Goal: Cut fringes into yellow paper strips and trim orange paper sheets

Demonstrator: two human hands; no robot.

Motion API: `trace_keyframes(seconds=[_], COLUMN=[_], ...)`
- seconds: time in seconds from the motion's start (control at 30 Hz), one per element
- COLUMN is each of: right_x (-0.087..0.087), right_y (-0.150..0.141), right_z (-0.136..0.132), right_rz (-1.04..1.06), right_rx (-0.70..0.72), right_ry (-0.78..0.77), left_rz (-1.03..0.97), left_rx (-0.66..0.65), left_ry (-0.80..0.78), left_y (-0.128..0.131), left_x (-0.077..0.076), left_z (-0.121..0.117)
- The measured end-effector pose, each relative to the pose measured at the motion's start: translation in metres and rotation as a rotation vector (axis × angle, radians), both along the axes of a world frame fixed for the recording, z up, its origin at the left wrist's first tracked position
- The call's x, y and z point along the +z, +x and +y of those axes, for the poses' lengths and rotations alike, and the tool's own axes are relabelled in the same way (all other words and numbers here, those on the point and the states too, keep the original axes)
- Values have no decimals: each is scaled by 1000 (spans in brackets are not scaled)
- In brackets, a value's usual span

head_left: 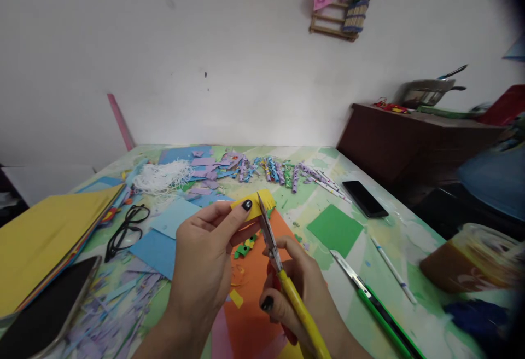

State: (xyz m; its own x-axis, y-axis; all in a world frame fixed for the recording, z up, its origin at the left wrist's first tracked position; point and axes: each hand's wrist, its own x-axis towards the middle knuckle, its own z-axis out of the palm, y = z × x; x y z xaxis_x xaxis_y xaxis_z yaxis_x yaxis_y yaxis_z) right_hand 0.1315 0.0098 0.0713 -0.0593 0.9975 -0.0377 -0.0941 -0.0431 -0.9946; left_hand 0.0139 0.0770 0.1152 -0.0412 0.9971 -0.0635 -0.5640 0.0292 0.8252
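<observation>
My left hand pinches a small yellow paper strip between thumb and fingers, above the table. Short slits fringe the strip's right end. In my right hand is a pair of scissors with yellow and red handles. Their blades point up and away from me and meet the strip beside its fringed end. Beneath my hands lies an orange paper sheet. A green and yellow paper piece and a small yellow scrap rest on it.
A green cutter knife, green paper square and phone lie to the right, near a lidded cup. Leftward are black glasses, yellow sheets, another phone and white string. Curled paper pieces line the back.
</observation>
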Motion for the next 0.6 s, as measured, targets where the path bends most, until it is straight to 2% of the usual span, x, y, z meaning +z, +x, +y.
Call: trace_keyframes(seconds=[0.17, 0.33, 0.6], right_x=[-3, -7, -11], right_y=[1, 1, -1], right_z=[3, 7, 8], right_rz=[63, 31, 24], right_rx=[20, 60, 81], right_ry=[-81, -46, 37], left_rz=[-14, 12, 17], left_rx=[7, 75, 42], left_ry=[18, 53, 45], left_y=[-2, -5, -7], left_x=[0, 3, 6], left_z=[3, 3, 2])
